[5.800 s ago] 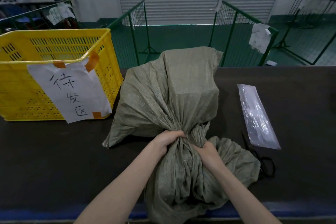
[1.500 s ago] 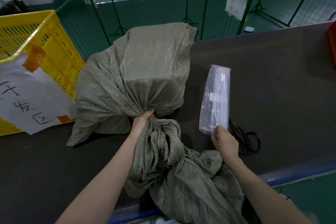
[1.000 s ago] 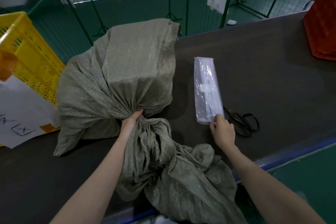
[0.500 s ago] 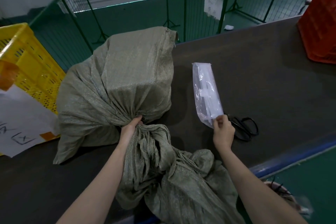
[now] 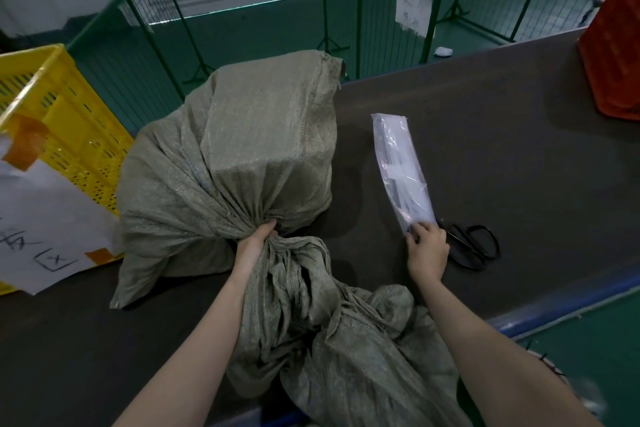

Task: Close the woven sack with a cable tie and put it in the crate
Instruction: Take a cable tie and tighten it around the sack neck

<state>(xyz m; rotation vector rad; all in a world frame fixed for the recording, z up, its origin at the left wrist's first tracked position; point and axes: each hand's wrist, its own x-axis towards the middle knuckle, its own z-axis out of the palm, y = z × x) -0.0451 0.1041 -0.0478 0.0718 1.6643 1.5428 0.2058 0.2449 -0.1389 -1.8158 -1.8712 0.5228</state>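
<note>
Your left hand grips the grey-green woven sack's gathered neck, fingers clamped round it. Your right hand pinches the clear plastic packet of cable ties at its near end

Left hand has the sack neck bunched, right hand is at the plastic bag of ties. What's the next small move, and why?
Probably draw one tie out of the clear plastic bag of white cable ties. The right hand pinches its near end, while the left hand grips the gathered neck of the grey-green woven sack, which has no tie on it yet.
</note>
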